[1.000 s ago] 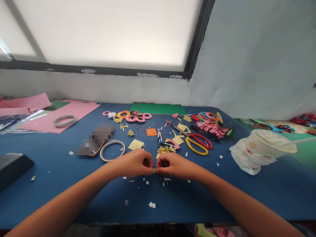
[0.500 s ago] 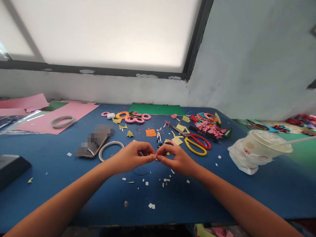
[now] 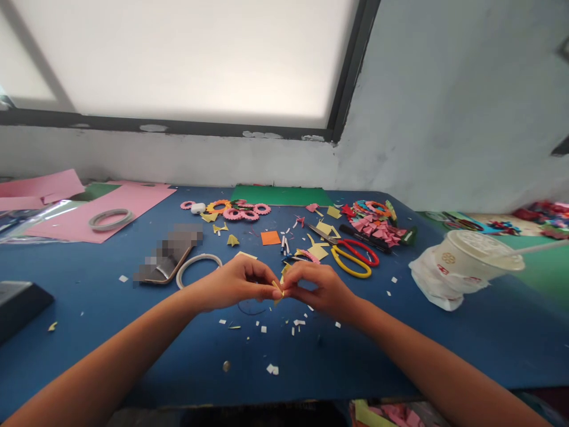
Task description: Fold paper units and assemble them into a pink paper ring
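Between my two hands is a small folded piece of yellow paper [image 3: 278, 289], pinched at its edges by the fingertips. My left hand [image 3: 242, 279] has thumb and index finger closed on its left side. From the right, my right hand [image 3: 317, 287] grips the same paper, its fingertips nearly touching the left ones. Part of the paper is hidden by the fingers. Just beyond lie an orange paper square [image 3: 270, 238], yellow paper pieces [image 3: 317, 252] and a folded yellow piece [image 3: 233, 240]. Scissors [image 3: 351, 261] with red and yellow handles rest to the right.
A phone [image 3: 169, 261] and a tape roll [image 3: 180, 276] lie left of my hands. Pink paper sheets [image 3: 80, 222] bear another tape roll [image 3: 110, 219]. Paper rings [image 3: 240, 213] and a pile of folded pink pieces [image 3: 377, 228] sit farther back. A lidded cup [image 3: 471, 261] stands right.
The yellow paper has turned between my fingertips and now sits at a slant, with more of it showing. My hands stay close together in nearly the same place.
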A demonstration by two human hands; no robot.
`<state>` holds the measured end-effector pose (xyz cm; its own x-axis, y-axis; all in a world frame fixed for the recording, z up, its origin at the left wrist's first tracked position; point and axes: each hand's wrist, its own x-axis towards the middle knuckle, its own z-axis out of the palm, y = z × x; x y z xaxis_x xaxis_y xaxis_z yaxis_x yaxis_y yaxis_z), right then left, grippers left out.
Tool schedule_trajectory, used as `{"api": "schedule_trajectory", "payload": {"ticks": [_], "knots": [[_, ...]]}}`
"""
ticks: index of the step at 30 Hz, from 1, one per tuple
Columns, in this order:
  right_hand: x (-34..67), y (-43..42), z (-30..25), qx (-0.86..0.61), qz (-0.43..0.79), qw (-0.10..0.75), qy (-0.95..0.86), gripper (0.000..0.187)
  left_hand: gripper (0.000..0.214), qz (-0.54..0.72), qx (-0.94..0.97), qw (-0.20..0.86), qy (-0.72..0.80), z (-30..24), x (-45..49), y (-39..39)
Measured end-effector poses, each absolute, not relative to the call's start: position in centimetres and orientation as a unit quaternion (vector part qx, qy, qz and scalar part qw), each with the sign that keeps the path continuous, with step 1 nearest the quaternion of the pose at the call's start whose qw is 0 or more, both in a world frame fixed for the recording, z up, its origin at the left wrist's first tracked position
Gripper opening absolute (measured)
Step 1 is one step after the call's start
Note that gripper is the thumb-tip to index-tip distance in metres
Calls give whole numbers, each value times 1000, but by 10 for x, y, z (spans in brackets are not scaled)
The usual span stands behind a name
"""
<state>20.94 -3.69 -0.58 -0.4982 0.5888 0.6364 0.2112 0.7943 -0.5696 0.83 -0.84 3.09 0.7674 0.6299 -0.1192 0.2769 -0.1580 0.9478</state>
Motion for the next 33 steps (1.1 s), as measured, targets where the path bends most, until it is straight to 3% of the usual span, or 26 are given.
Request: {"api": "schedule_trajectory", "payload": {"ticks": [8, 14, 18, 21, 25, 28, 33], "knots": [[210, -38, -10, -162, -31, 447, -879, 18, 18, 111, 716, 625, 291, 20, 16, -14], [214, -46, -1, -85, -167, 407, -894, 19, 14, 51, 674, 698, 237, 15, 21, -20], [216, -45, 2, -154, -108, 444, -876, 10, 7, 167, 661, 685, 258, 22, 20, -20], [213, -45, 2, -248, 9, 488, -837, 18, 6, 304, 635, 651, 282, 28, 22, -20], [207, -48, 0, -303, 112, 496, -806, 18, 11, 360, 636, 612, 302, 29, 25, -21], [207, -46, 0, -320, 104, 479, -811, 13, 15, 330, 677, 575, 319, 29, 24, -21], [217, -40, 3, -268, -27, 371, -889, 17, 21, 253, 780, 455, 347, 35, 17, -21]]}}
